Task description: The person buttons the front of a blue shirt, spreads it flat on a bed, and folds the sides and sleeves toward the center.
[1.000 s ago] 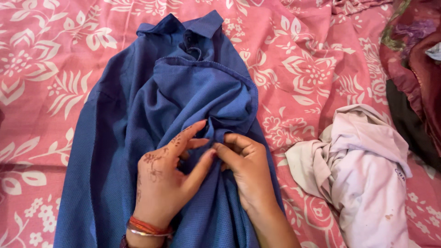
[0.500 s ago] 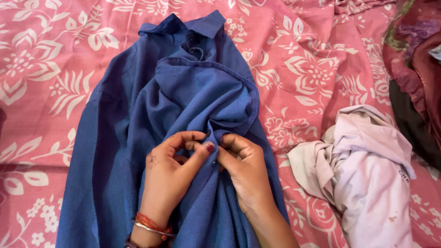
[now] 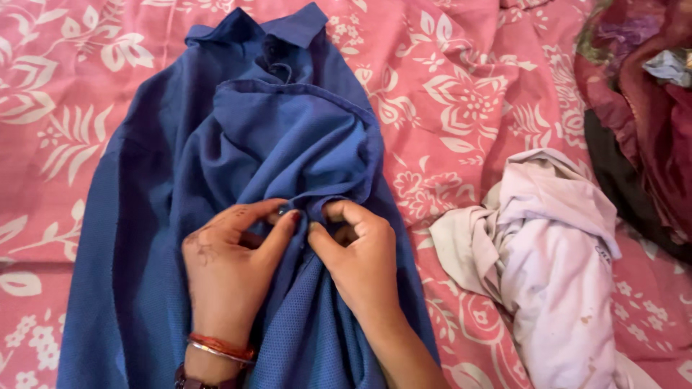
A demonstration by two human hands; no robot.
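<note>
Blue shirt point(image 3: 238, 187) lies flat on the pink sheet point(image 3: 461, 94), collar away from me. A second ago my left hand point(image 3: 229, 277) was spread open; now both it and my right hand point(image 3: 358, 263) are curled, pinching one fold between them. Crumpled pale garment point(image 3: 555, 252) sits right of my right hand.

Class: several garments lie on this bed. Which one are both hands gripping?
The blue collared shirt, pinched by the left hand and right hand. The crumpled pale garment and dark clothes pile lie untouched.
</note>
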